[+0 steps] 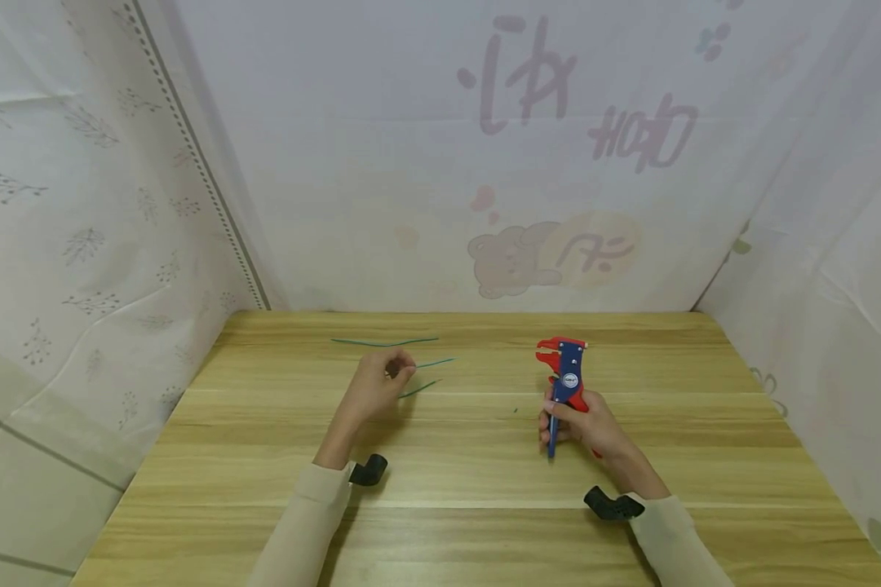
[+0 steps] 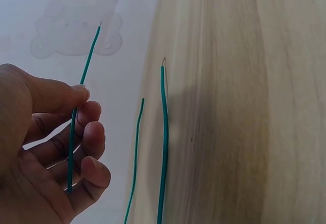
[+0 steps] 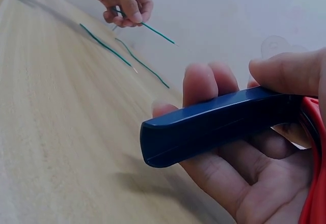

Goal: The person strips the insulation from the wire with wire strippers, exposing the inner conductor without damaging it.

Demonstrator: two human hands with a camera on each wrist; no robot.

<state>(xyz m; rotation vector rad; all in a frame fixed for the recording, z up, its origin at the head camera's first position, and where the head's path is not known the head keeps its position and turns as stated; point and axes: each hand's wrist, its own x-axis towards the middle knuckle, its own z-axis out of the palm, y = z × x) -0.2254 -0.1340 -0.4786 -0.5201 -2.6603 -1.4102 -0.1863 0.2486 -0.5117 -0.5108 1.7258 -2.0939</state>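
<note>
Between thumb and forefinger my left hand (image 1: 382, 377) pinches a short green wire (image 2: 90, 56), held above the table; bare metal shows at its upper tip. My right hand (image 1: 583, 425) grips a red and blue wire stripper (image 1: 568, 367) by its handles, its red jaws pointing away from me and parted. In the right wrist view the blue handle (image 3: 219, 122) lies across the fingers. A second green wire (image 2: 164, 142), with a stripped end, lies on the table just under the left hand. Farther back lies a third green wire (image 1: 385, 343), slightly bent.
A tiny green scrap (image 1: 515, 410) lies on the wooden table (image 1: 455, 538) between the hands. Patterned cloth (image 1: 382, 163) hangs along the table's back edge and both sides. Each sleeve has a black mount (image 1: 369, 470) at the wrist.
</note>
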